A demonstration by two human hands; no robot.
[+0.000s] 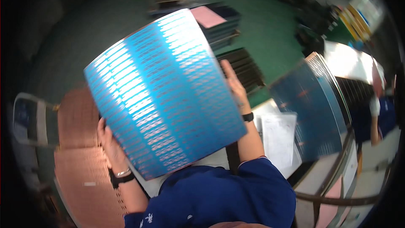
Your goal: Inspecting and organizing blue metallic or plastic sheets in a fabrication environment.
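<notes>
A large blue panel (pixel 168 101), patterned with rows of small printed shapes like a circuit-board sheet, is held up tilted before me. Bright light reflects off two of its bands. My left hand (pixel 111 144) is closed on its left edge, thumb and fingers partly hidden behind it. At the right edge my right hand (pixel 234 85) grips the panel with its fingers along the side. Copper-coloured panels (pixel 84 177) with rows of slots lie beside my left forearm. More dark blue panels (pixel 312 109) stand leaning in a stack to the right.
White papers (pixel 278 137) lie between my right arm and the leaning stack. A curved metal rail (pixel 337 200) runs at the lower right. Farther off, a pink sheet (pixel 208 17) tops a dark stack, near a slatted dark rack (pixel 242 69). Another person's sleeve (pixel 386 112) shows at far right.
</notes>
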